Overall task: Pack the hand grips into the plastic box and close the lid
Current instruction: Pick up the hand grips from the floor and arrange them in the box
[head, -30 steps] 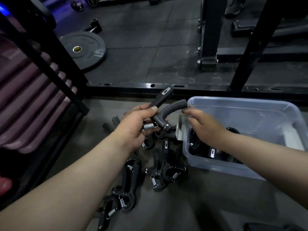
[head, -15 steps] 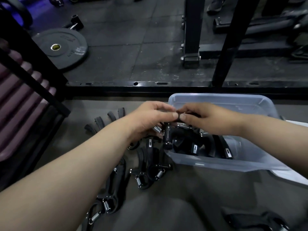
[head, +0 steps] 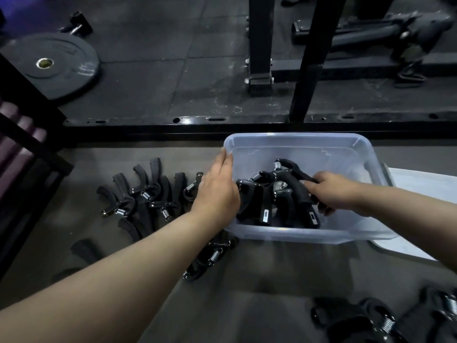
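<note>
Right hand (head: 331, 191) is holding 1 hand grip (head: 294, 184) inside the plastic box (head: 296, 137), atop others. Left hand (head: 217, 191), fingers (head: 225, 160) flat, is bracing the left rim. Loose grips (head: 148, 194) are lying on the floor (head: 272, 280), left. Best nesting it flat, handles aligned.

The clear rectangular plastic box (head: 296, 142) stood open-topped. Its far half was bare, leaving room to reach in from above. Its near half was crowded with black spring hand grips (head: 279, 194), and the right hand (head: 333, 191) gripped one there. The left hand (head: 217, 191) lay across the box's left rim. Loose hand grips (head: 148, 194) littered the floor left of the box, a pale flat lid (head: 420, 184) lay to its right, and a black steel rail (head: 173, 129) ran behind it. In front of the box the grey floor (head: 272, 276) was bare.
</note>
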